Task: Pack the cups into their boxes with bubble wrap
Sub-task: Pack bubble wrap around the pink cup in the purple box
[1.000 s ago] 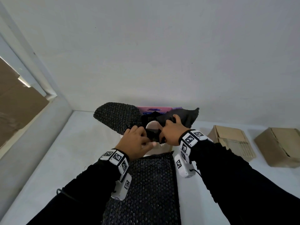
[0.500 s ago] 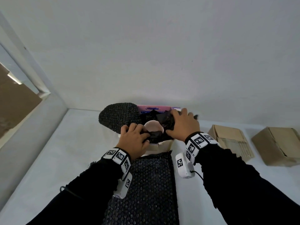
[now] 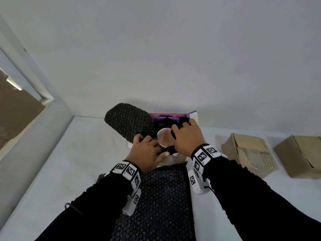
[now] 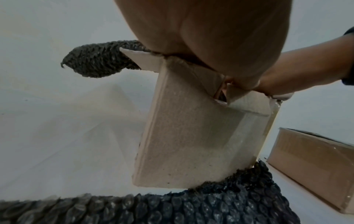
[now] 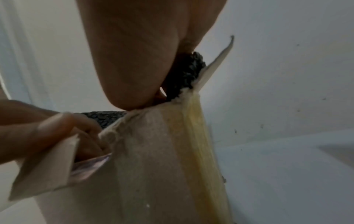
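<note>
Hands work together at the mouth of a small, upright, pale cardboard box point(image 3: 175, 158) standing on a white tabletop point(image 3: 69, 162). The left hand point(image 3: 147, 153) lies curled over the box's near-left rim, fingers bent down onto black bubble wrap point(image 3: 132, 124) that spills out of the opening; its thumb reaches toward the box's front edge. The right hand point(image 3: 187, 138) curls over the right rim, fingertips pinching a dark fold of the same wrap at the far side. Between the two hands shows the round, pale pink rim of a cup point(image 3: 165, 136), sitting inside the box with wrap bunched around it.

A loose tongue of the wrap arches out left of the box, clear of the table. The box's top flaps point(image 4: 141, 60) stand open; from the right wrist one flap point(image 5: 214, 66) juts up just beside the wrap. A pink printed flap point(image 3: 166, 115) rises behind the box, close to the white wall point(image 3: 173, 58). A long sheet of black bubble wrap point(image 3: 156, 206) runs from the box's base toward the onlooker. Right of the box, well apart, sit two brown cardboard cartons point(image 3: 250, 153), with bare tabletop left of the box.
</note>
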